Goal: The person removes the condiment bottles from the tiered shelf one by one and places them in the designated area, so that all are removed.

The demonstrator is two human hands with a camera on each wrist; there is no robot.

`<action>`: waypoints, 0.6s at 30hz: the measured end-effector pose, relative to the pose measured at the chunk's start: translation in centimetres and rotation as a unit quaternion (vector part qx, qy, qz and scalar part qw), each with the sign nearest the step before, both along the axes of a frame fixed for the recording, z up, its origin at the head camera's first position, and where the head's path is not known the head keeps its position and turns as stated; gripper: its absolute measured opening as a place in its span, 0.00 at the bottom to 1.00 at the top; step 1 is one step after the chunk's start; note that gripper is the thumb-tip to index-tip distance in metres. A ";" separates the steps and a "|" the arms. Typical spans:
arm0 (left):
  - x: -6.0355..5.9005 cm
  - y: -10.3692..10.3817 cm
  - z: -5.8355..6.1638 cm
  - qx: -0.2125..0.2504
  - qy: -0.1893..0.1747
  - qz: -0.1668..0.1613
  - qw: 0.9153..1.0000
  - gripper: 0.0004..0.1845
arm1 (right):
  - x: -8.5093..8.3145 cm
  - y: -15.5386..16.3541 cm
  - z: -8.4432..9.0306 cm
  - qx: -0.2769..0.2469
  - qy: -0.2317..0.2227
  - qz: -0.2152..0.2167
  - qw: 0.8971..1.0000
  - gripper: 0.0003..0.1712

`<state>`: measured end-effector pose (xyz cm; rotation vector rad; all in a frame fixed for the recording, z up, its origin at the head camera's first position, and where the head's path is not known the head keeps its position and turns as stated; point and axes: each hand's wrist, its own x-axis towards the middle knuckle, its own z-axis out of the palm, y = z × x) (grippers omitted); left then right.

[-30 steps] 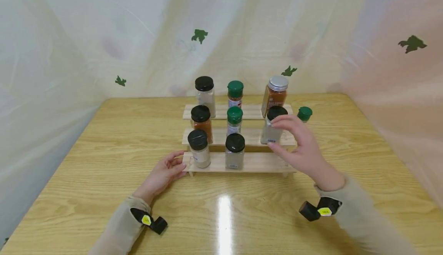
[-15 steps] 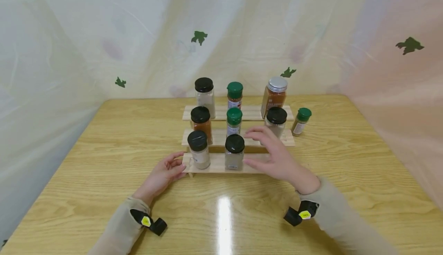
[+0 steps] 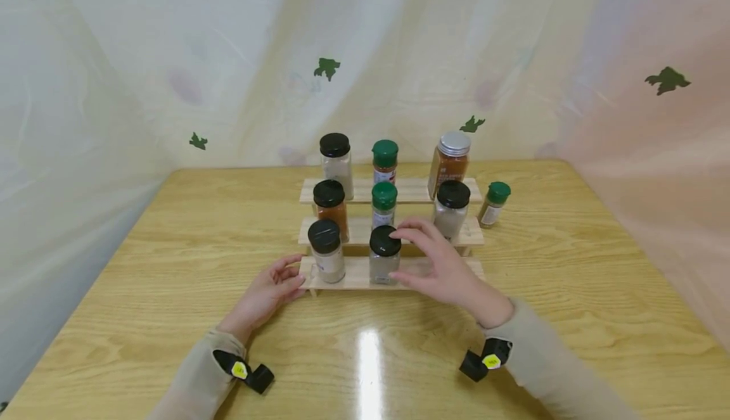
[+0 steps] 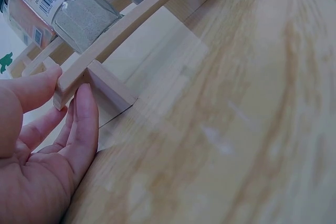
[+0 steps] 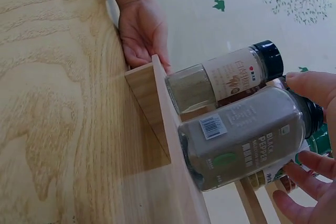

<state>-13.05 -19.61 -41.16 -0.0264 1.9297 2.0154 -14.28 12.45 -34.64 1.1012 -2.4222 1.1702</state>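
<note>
A three-tier wooden spice rack stands on the table. My left hand holds the left end of its lowest tier, thumb on the upper side and fingers below, as the left wrist view shows. On that tier, a black-lidded black pepper jar stands upright, its printed name readable in the right wrist view. My right hand is spread around the jar's right side, index fingertip at the lid and thumb near the base. Left of it stands a shaker with a pale powder.
Orange-brown, green-lidded and black-lidded jars line the middle tier. Three more occupy the top tier, including a silver-lidded jar. A small green-lidded bottle stands on the table to the right. A patterned curtain hangs behind.
My right hand has moved left and forward-down from the black-lidded jar on the middle tier to the black pepper jar. My left hand stays at the rack's end.
</note>
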 end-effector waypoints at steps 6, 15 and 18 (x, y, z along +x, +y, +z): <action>0.0 0.0 0.0 -0.002 0.000 0.002 1.000 0.29 | 0.1 -0.1 -0.4 0.006 -0.009 -0.001 1.000 0.35; 0.1 0.0 -0.2 -0.007 -0.001 0.003 1.000 0.29 | 0.5 -0.4 -1.5 0.014 -0.046 -0.009 0.999 0.39; 0.1 0.0 -0.1 -0.008 0.000 0.004 1.000 0.28 | 0.4 -0.6 -1.8 0.007 -0.038 -0.010 0.999 0.40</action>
